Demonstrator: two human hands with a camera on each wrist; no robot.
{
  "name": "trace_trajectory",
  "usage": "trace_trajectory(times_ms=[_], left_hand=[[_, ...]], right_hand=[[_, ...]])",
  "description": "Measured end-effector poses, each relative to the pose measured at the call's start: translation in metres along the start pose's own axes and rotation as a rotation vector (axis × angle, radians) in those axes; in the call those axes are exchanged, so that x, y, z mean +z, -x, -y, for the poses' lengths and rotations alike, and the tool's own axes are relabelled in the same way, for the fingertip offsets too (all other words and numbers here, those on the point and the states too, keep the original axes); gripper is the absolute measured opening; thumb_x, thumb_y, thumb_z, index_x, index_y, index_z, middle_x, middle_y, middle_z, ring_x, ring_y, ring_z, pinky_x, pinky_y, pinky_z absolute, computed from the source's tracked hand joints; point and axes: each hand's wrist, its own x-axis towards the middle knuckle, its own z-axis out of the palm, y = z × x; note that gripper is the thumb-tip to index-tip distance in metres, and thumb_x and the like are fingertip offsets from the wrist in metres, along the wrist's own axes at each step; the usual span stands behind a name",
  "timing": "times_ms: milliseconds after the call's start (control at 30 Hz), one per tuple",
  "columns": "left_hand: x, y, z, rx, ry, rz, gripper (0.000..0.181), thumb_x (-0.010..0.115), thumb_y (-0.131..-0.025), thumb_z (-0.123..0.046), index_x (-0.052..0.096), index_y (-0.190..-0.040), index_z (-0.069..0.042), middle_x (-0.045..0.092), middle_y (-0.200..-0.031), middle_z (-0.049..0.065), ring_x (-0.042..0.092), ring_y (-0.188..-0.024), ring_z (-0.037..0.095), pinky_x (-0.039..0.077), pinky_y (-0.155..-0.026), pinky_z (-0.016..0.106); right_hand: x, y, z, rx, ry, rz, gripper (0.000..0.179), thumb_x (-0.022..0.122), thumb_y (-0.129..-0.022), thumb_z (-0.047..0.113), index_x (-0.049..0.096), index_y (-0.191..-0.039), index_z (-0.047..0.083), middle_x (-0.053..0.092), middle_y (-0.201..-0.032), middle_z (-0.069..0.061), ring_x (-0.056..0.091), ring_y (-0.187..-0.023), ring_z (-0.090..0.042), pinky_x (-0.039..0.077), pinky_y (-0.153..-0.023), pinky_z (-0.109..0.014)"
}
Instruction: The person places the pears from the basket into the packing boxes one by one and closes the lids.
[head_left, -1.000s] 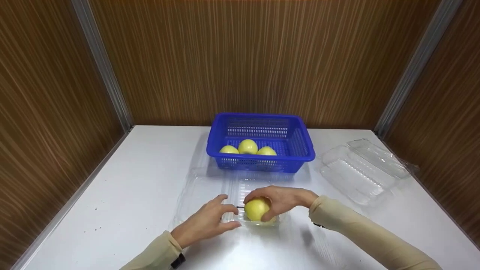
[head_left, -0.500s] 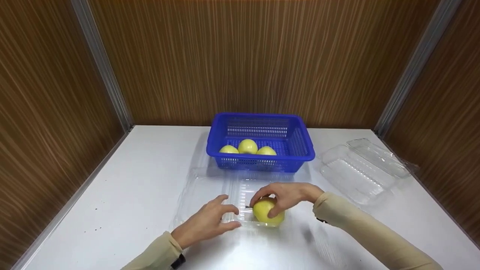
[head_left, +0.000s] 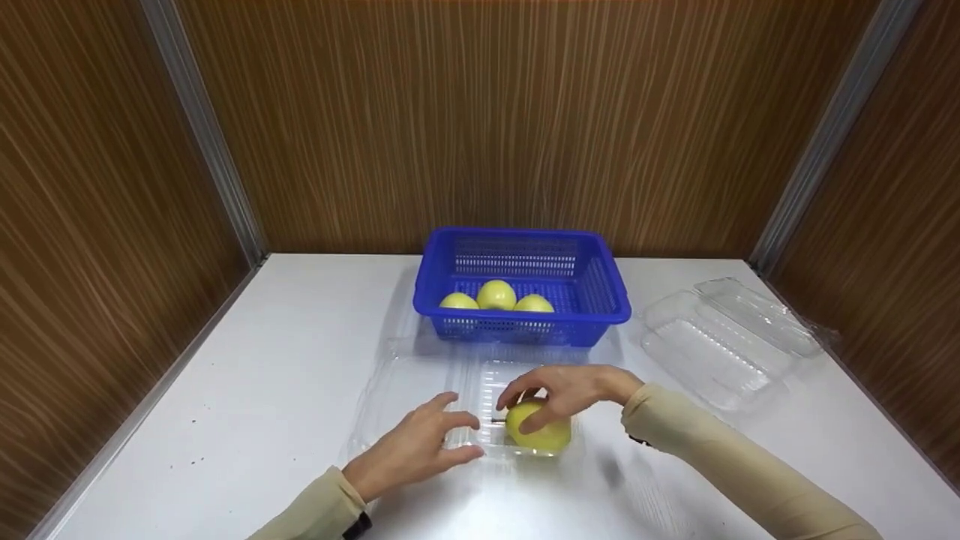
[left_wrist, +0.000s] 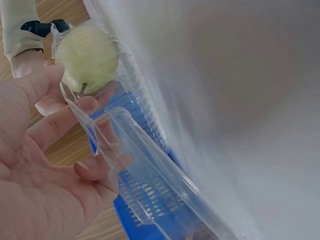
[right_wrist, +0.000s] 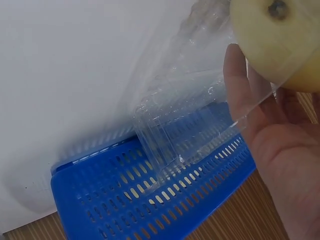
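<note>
Item: yellow pear, lying sideways in a clear container, stem pointing to nine o'clock. Right hand is curving over it, partly blocking it, thumb touching; whether it is gripping cannot be told. Left hand is hovering relaxed at nine o'clock, fingers apart. Blue basket is standing at twelve, its near wall partly hiding three yellow fruits. Further clear packaging is lying at two.

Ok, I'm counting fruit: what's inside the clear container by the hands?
One yellow fruit shows inside the clear container, its stem toward the left hand. The right hand covers part of its top; what's beneath the fruit can't be seen.
</note>
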Motion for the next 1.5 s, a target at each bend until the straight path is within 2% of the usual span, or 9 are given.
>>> trace_trajectory(times_ms=[100,267,533,733,867,1033,1333,1500], left_hand=[[-0.001,0.001,0.0,0.003,0.0,-0.003,0.04,0.064,-0.092,-0.044,0.069,-0.117,-0.014,0.056,-0.133,0.025,0.054,-0.124,0.043,0.048,-0.098,0.059],[-0.002,0.001,-0.001,-0.005,0.006,0.0,0.038,0.065,-0.092,-0.042,0.069,-0.117,-0.014,0.056,-0.134,0.025,0.054,-0.124,0.043,0.047,-0.099,0.059],[-0.002,0.0,0.0,0.004,0.012,0.0,0.039,0.064,-0.092,-0.045,0.069,-0.116,-0.014,0.057,-0.133,0.023,0.055,-0.123,0.041,0.047,-0.1,0.057],[-0.001,0.001,0.002,0.047,0.001,-0.026,0.036,0.065,-0.092,-0.043,0.07,-0.111,-0.013,0.059,-0.128,0.023,0.057,-0.121,0.04,0.049,-0.099,0.054],[-0.001,0.0,0.002,0.059,-0.006,-0.033,0.035,0.066,-0.091,-0.042,0.071,-0.11,-0.013,0.062,-0.126,0.021,0.057,-0.122,0.039,0.049,-0.099,0.053],[0.0,-0.001,0.001,0.06,-0.01,-0.032,0.034,0.066,-0.091,-0.041,0.071,-0.109,-0.012,0.061,-0.126,0.022,0.057,-0.121,0.04,0.05,-0.098,0.053],[-0.001,0.002,0.001,0.013,-0.001,-0.018,0.035,0.066,-0.091,-0.043,0.07,-0.111,-0.014,0.059,-0.13,0.022,0.055,-0.124,0.041,0.048,-0.1,0.057],[0.0,0.003,0.0,0.021,0.004,-0.025,0.035,0.066,-0.091,-0.042,0.07,-0.111,-0.013,0.06,-0.128,0.021,0.055,-0.123,0.041,0.048,-0.099,0.056]], right_hand=[[-0.002,-0.001,0.0,-0.001,0.016,-0.033,0.045,0.059,-0.096,0.039,0.06,-0.134,0.015,0.064,-0.129,0.0,0.059,-0.117,-0.016,0.045,-0.106,-0.042],[-0.008,-0.003,-0.001,-0.023,0.093,-0.162,0.042,0.05,-0.101,0.039,0.063,-0.13,0.011,0.066,-0.128,-0.001,0.06,-0.119,-0.016,0.048,-0.104,-0.042],[-0.015,-0.004,-0.001,-0.095,0.165,-0.281,0.031,0.057,-0.099,0.028,0.068,-0.121,0.009,0.071,-0.116,-0.003,0.066,-0.102,-0.015,0.056,-0.089,-0.032],[-0.024,-0.006,-0.001,-0.133,0.288,-0.479,0.018,0.063,-0.095,0.017,0.073,-0.108,0.009,0.074,-0.102,-0.003,0.068,-0.09,-0.014,0.058,-0.082,-0.037],[-0.033,-0.008,0.0,-0.08,0.35,-0.617,0.014,0.065,-0.093,0.017,0.075,-0.102,0.011,0.074,-0.097,-0.001,0.068,-0.09,-0.014,0.057,-0.083,-0.038],[-0.045,-0.014,-0.003,0.017,0.338,-0.742,0.017,0.065,-0.093,0.018,0.075,-0.102,0.008,0.074,-0.099,-0.003,0.068,-0.095,-0.018,0.056,-0.088,-0.041],[-0.06,-0.021,-0.016,0.127,0.343,-0.842,0.019,0.063,-0.092,0.017,0.075,-0.103,0.007,0.07,-0.101,-0.007,0.066,-0.097,-0.025,0.055,-0.087,-0.044],[-0.07,-0.024,-0.022,0.203,0.353,-0.874,0.021,0.063,-0.091,0.018,0.075,-0.104,0.006,0.066,-0.106,-0.011,0.063,-0.102,-0.03,0.053,-0.09,-0.048]])
